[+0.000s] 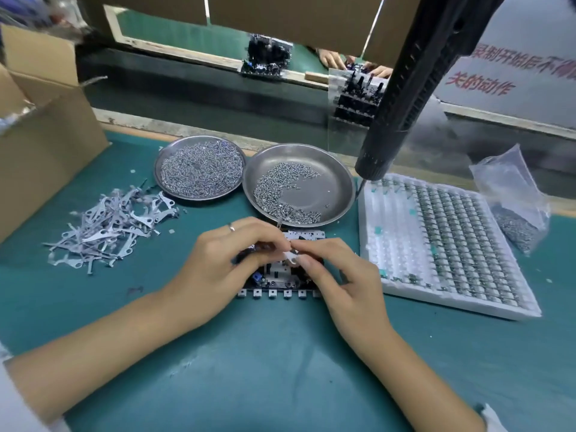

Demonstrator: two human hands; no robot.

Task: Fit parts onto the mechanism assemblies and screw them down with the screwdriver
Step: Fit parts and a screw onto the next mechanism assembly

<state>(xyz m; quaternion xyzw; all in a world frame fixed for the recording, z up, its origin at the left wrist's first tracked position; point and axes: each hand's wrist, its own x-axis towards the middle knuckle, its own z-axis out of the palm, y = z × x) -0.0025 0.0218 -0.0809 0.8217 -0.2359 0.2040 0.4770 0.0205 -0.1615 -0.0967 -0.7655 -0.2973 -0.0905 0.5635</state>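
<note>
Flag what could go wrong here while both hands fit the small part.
1. The small white metal part, pinched between the left hand and right hand, could slip into the black mechanism assembly.
2. The hanging black electric screwdriver points near the round steel screw dish; a bump might scatter screws.

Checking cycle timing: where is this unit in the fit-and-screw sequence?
Done: nothing that can be confirmed; driven screws cannot be made out. In hand: left hand and right hand pinch a small metal part over the mechanism assembly. Left: screwing down; the electric screwdriver hangs untouched, with screws in the right dish.
</note>
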